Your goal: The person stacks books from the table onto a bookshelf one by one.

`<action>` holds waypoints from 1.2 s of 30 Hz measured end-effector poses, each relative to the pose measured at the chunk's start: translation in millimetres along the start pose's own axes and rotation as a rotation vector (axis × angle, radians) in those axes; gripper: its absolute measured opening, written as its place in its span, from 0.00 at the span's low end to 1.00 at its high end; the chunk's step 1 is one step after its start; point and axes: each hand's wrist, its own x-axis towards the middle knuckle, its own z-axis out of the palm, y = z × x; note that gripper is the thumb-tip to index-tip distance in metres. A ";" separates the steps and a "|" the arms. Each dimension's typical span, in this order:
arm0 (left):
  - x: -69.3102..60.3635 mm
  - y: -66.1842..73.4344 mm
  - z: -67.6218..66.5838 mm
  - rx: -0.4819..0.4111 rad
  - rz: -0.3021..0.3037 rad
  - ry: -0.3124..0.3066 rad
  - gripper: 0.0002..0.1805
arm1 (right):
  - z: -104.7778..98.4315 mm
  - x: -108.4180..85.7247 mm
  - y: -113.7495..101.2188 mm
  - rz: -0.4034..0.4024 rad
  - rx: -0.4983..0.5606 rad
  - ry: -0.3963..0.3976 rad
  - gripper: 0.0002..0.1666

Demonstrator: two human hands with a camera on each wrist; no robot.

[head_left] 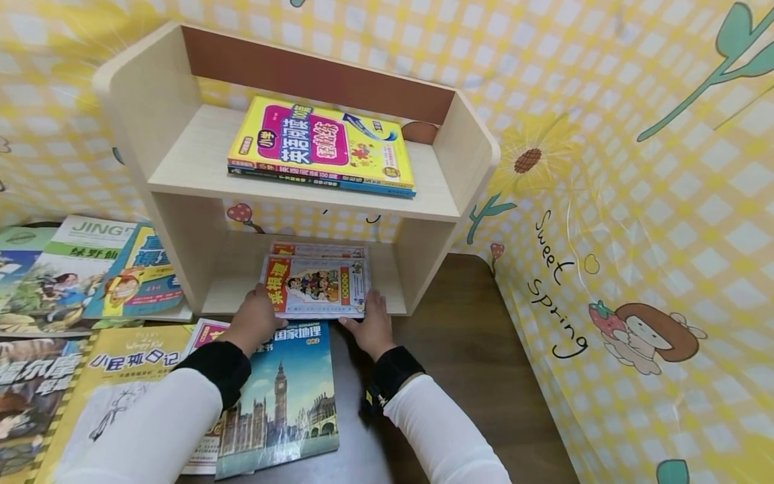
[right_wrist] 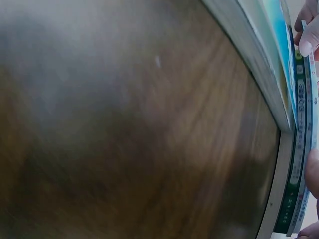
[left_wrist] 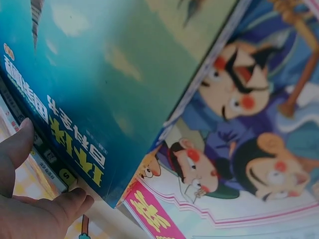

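We judged that uneven pressure could skew or fan the comic-book stack (head_left: 320, 286), which lay on the lower tier of the two-tier bookshelf (head_left: 145, 111), at its front edge. We found the left hand (head_left: 256, 319) and right hand (head_left: 371, 326) partly closed, gripping the stack's left and right near corners, thumbs along its front.

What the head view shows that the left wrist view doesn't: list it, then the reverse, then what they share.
Only the head view: the right hand at the stack, the yellow book on the upper shelf, and the "Sweet Spring" lettering.

Only the left wrist view: large cartoon faces on a pink-edged book, and lettering on the stack's dark green spine.

Both: the left hand holding the book stack, and the blue clock-tower book.
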 end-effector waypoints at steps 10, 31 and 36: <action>7.0 2.8 1.5 -0.011 0.045 0.045 0.45 | -1.9 15.5 -0.2 -0.021 -0.036 0.031 0.42; 31.9 4.4 -0.7 0.001 0.083 0.074 0.44 | -3.6 29.8 -8.1 0.052 0.043 0.056 0.45; 34.5 5.9 -3.0 -0.013 0.109 0.078 0.41 | -2.9 30.8 -5.9 0.057 0.055 0.065 0.44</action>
